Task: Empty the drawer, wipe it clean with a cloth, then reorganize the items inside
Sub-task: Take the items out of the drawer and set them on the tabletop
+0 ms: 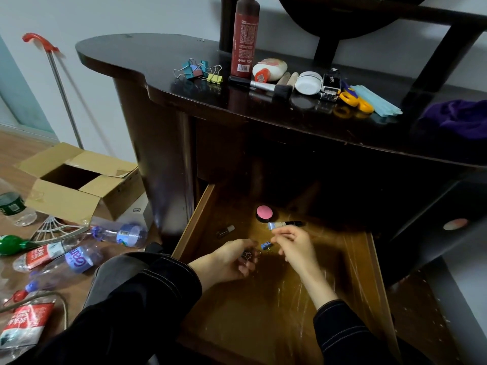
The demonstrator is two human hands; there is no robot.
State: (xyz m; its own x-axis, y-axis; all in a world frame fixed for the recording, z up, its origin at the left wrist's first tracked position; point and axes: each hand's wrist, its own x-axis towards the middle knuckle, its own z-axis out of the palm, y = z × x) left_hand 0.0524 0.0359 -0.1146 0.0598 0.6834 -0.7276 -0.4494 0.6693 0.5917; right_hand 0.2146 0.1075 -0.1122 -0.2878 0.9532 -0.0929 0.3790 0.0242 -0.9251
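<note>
dark desk (158,75) | drawer (196,222) pulled open beneath it | purple cloth (458,117) on desktop, far right | left hand (226,259) in drawer, fingers curled round dark clip (247,255) | right hand (296,246) curled by blue clip (265,245), grip unclear | pink compact (264,212), brush (286,224) on drawer floor behind hands

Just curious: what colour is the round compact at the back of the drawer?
The compact is pink with a dark rim, seen in the head view.

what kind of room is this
Likely a bedroom at home: a dark dressing table with a makeup brush on top, a pink blush compact in its open drawer, a cardboard box on the floor.
</note>
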